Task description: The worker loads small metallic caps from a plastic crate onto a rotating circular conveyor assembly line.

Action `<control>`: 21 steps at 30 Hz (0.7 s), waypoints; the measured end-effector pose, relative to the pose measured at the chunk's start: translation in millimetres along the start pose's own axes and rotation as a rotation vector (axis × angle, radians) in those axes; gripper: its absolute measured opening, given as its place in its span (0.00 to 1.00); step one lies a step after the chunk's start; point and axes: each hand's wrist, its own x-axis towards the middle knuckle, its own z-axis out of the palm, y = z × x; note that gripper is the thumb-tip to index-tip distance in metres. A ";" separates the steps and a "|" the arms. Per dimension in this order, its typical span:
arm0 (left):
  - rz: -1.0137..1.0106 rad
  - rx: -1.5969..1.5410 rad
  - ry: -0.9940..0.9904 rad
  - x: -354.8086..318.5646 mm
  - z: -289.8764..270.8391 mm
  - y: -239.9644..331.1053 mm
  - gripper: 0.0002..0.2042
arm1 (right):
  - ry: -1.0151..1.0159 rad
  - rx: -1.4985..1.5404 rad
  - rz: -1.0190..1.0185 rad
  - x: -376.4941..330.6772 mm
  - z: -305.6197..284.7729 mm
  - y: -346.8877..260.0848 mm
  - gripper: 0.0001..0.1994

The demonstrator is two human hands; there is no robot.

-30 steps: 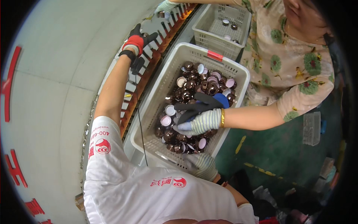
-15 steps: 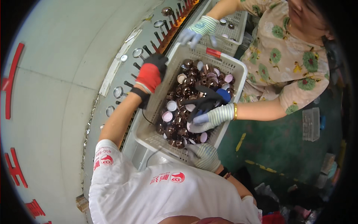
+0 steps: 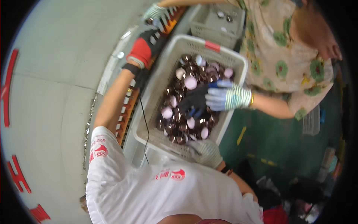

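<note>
My left hand (image 3: 146, 44), in a red and black glove with a black wristband, reaches to a brown-orange rail (image 3: 125, 112) of pegs. Motion smears its fingers, so any hold is unclear. My right hand (image 3: 208, 152), in a striped pale glove, lies at the near rim of a light grey plastic basket (image 3: 143, 128). Its fingertips reach inside, blurred. Many shiny dark brown caps (image 3: 203, 122), some showing pale pink or white insides, fill the basket. On them lies a black and blue glove-like thing (image 3: 193, 101), partly under a co-worker's striped-gloved hand (image 3: 227, 98).
The co-worker's other gloved hand (image 3: 154, 14) holds a dark shiny piece over the rail. Behind stands a second grey basket (image 3: 218, 28) with a few caps. A thin black cord (image 3: 146, 130) crosses my basket's left rim. Green floor (image 3: 257, 128) lies to the right.
My left hand has moved farther along the rail, away from me. My right hand stays at the rim. The co-worker's hands moved, one to the rail, one deeper over the basket. The lids beside my forearm are gone from view.
</note>
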 end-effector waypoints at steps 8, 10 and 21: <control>0.317 -0.092 -0.144 -72.1 51.3 98.3 0.19 | -0.128 0.081 0.005 30.2 -13.1 9.2 0.12; 0.222 -0.153 -0.207 -95.0 68.4 119.6 0.22 | -0.149 0.049 0.002 29.1 -14.2 13.1 0.15; 0.028 -0.344 -0.057 -163.0 64.8 109.6 0.14 | 0.241 0.808 0.355 28.2 -25.5 0.9 0.28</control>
